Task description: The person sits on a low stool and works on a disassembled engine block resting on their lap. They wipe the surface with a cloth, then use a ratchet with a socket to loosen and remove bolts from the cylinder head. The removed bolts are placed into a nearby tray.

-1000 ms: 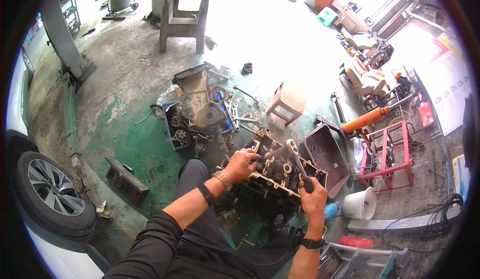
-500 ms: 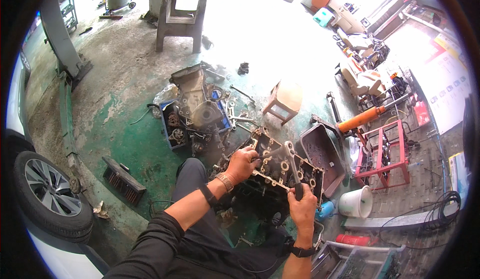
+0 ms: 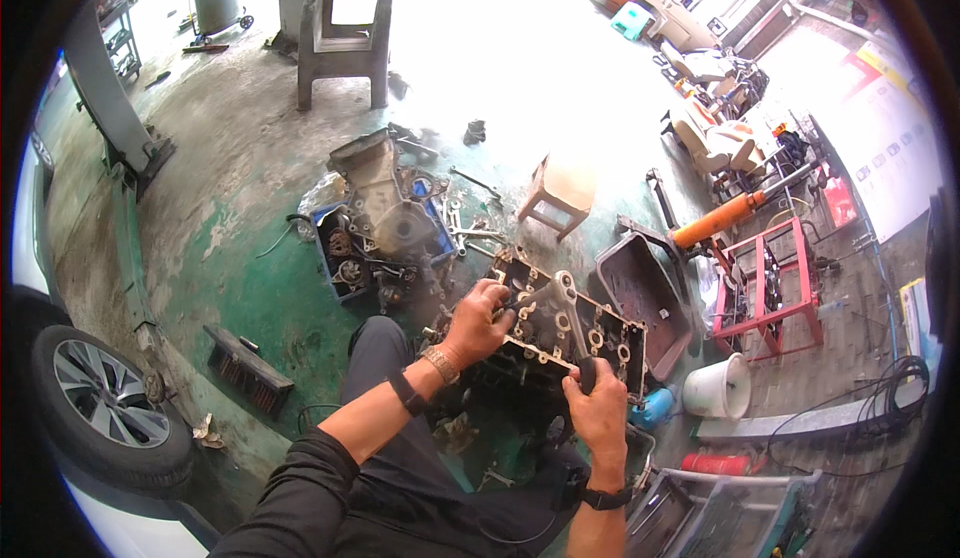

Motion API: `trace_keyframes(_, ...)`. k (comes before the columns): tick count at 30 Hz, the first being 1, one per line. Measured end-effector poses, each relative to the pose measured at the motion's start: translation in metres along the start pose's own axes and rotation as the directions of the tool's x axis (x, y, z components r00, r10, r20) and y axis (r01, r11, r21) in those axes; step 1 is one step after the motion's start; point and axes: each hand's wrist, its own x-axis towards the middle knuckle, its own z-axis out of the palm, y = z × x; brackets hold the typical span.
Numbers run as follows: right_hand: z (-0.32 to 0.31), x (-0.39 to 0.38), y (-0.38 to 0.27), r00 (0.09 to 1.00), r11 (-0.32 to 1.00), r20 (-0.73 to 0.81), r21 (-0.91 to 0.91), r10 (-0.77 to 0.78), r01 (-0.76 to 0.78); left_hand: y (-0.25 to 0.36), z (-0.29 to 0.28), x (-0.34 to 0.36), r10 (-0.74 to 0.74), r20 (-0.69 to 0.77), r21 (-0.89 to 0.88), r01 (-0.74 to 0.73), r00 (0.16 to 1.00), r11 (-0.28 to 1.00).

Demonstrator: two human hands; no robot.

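In my right hand is the dark grip of a ratchet wrench. The wrench slants up and slightly left, its round metal head above an engine block with an open top and several round bores and bolt holes. My left hand is closed at the block's left side, its fingers round a dark tool piece that runs toward the ratchet head. Whether the two are joined I cannot tell. The block sits low in front of my knees, and my left forearm reaches across my thigh to it.
Left of the block, a blue crate holds engine parts beneath a large metal cover. Loose wrenches lie beside it. A wooden stool, dark drain pan, white bucket and red frame stand around the right side.
My view has shifted slightly. The ratchet head sits a little higher and further left, and both hands have moved only slightly, keeping their grips.
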Motion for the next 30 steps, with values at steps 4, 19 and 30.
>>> trace_keyframes(4,0.0,-0.007,-0.022,0.994,0.979,0.107,0.198,0.022,-0.043,0.01,0.013,0.006,0.053,0.038,0.031,-0.054,0.998,0.998)
trace_keyframes(19,0.048,-0.022,-0.067,0.917,0.676,0.396,0.666,0.037,-0.315,-0.032,0.038,0.038,-0.183,0.286,-0.414,0.294,0.94,0.862)
trace_keyframes(30,0.001,0.074,0.06,0.998,0.942,0.023,-0.329,-0.066,0.07,-0.041,0.05,0.042,-0.386,0.404,-0.188,0.489,0.829,0.852)
